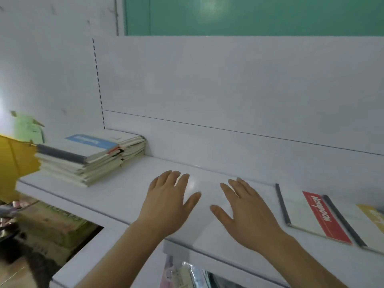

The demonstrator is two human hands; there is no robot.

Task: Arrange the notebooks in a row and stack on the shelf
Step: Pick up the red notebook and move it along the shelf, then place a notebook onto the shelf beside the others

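you are between notebooks, by the look of it: neither hand holds anything, and the bare middle of the shelf (128, 196) lies under them. nearest you, both forearms reach up over the shelf's front edge. your left hand (169, 201) hovers palm down with fingers straight and slightly spread, thumb out to the right; whether it touches the surface or floats just above it is hard to tell. your right hand (247, 213) sits just beside it, also palm down, fingers apart and pointing far-left, its grip empty.

to the right, flat on the shelf, lies the red-banded notebook (311, 217), with a yellow-banded notebook (365, 227) touching or overlapping its right side and running out of view. far left, against the back panel (228, 90), sits the stack of notebooks (89, 156), somewhat ragged at its edges.

the next move probably calls for your right hand to swing right, pinch the red-banded notebook by its near edge, and carry it across to the stack or line it up in the row.
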